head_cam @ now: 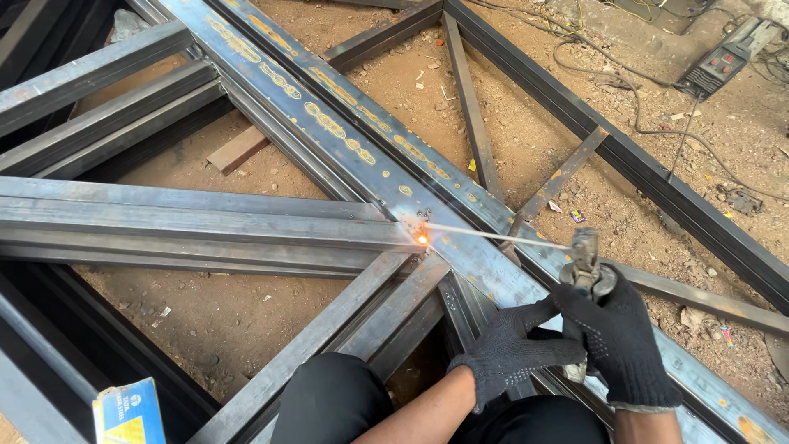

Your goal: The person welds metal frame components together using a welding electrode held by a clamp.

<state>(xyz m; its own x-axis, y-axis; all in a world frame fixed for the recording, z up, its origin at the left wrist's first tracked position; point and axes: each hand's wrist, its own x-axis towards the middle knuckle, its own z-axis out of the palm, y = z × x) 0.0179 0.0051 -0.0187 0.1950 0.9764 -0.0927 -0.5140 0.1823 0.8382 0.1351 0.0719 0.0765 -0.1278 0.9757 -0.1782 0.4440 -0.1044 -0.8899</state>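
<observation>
The rod holder (pixel 585 263) was gripped tight in the right hand (pixel 620 345), steadied by the left hand (pixel 514 349); its thin rod (pixel 493 236) looked light, stiff, hot-tipped.

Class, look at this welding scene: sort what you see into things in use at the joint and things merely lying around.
In use:
right hand gripping the electrode holder
left hand steadying it
welding rod
glowing joint
steel frame

Lying about:
wooden block
blue and yellow box
welding machine on the dirt
</observation>
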